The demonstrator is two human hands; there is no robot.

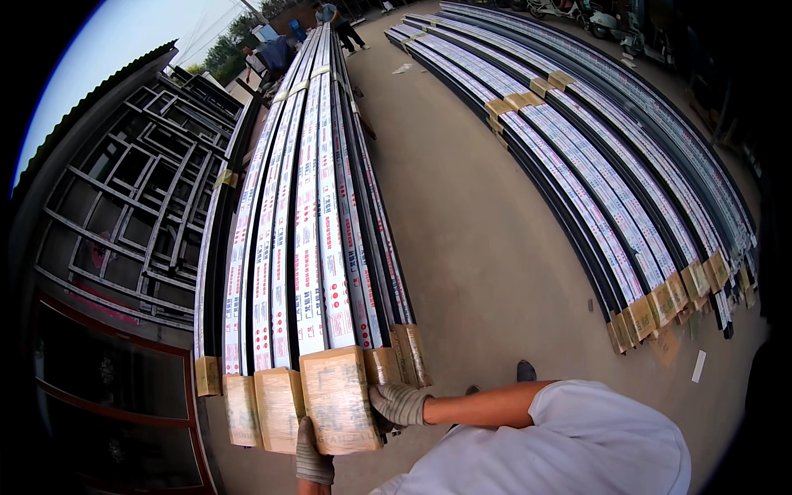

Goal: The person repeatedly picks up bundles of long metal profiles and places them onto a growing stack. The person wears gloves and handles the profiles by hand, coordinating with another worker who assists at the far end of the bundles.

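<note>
Both my hands wear striped grey knit gloves and grip the near end of a long bundle of profiles (309,272). Printed white film covers the bundle, and brown cardboard under clear tape (338,396) caps its end. At the left edge of that cap is my left hand (313,458), its thumb against the side and its fingers hidden underneath. My right hand (399,404) wraps the right side, fingertips partly out of sight. Similar capped bundles (276,404) lie close alongside on the left. More dark-edged lengths (404,351) sit just right of the held one.
A wide stack of wrapped profiles (561,157) lies on the concrete floor (470,223) to the right. Metal frames (148,190) lean at the left above red-framed panels (115,363). A person (334,21) stands at the far end; another (257,64) is left of it. Scooters (606,23) stand at the back right.
</note>
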